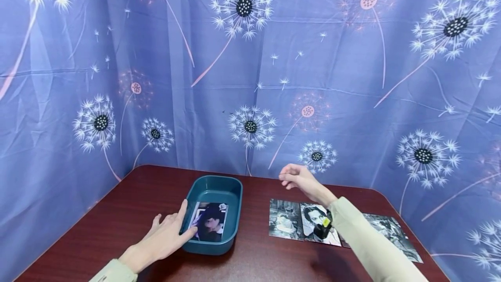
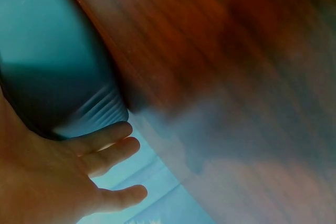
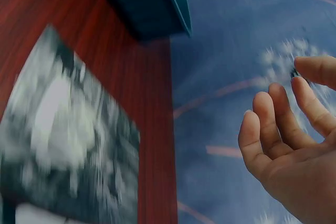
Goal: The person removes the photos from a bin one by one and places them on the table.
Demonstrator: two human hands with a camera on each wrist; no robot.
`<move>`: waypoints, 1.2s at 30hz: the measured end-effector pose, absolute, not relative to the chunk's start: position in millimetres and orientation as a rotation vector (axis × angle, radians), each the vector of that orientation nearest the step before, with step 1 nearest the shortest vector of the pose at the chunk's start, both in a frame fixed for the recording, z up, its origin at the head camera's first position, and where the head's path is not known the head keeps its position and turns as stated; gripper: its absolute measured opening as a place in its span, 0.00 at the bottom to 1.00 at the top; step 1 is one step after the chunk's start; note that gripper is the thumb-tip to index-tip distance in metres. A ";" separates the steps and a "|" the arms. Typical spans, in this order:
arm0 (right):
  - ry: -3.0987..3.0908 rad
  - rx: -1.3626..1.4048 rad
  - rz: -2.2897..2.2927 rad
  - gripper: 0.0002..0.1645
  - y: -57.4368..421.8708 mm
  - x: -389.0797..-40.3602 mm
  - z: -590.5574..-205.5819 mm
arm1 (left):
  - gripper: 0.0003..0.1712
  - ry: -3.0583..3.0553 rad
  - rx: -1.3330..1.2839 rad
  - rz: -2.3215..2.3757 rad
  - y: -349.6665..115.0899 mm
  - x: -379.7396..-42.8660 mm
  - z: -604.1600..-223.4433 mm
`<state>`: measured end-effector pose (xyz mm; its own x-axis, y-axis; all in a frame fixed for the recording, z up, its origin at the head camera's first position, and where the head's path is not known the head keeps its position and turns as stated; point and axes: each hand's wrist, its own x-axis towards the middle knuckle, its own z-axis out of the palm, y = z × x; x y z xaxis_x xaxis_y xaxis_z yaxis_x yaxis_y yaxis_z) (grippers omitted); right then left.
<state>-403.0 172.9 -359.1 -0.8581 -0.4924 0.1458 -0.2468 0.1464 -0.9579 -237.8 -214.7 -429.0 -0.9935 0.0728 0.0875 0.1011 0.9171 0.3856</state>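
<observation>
A teal plastic tub (image 1: 211,185) stands on the table, with a colour photo (image 1: 213,229) of a dark-haired person lying in it. My left hand (image 1: 166,234) is at the tub's left side, fingers spread and mostly straight; its thumb reaches over the rim and overlaps the photo's edge. In the left wrist view, three fingers extend alongside the tub's ribbed wall (image 2: 100,111). My right hand (image 1: 299,179) hangs in the air with fingers loosely bent, nothing between them. Beneath its arm lie a black-and-white photo (image 1: 285,221) and a black-and-white portrait (image 1: 313,216).
Another black-and-white photo (image 1: 393,232) lies farther right, partly behind the right sleeve (image 1: 368,243). A dark reddish wooden table (image 1: 254,256) bears everything. Behind it hangs a blue curtain (image 1: 219,112) printed with dandelions.
</observation>
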 end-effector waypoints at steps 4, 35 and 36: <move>2.218 -0.804 -1.748 0.12 134.5 -407.2 -362.5 | 0.54 -3.007 -0.137 -0.607 -217.2 -236.5 -428.7; 2.231 -1.229 -0.739 0.08 -31.4 -420.7 -389.6 | 0.52 -2.983 -0.124 -0.642 -216.3 -240.0 -433.0; 2.231 -1.235 -0.705 0.08 -32.9 -420.8 -390.9 | 0.51 -2.986 -0.120 -0.643 -216.1 -240.1 -433.1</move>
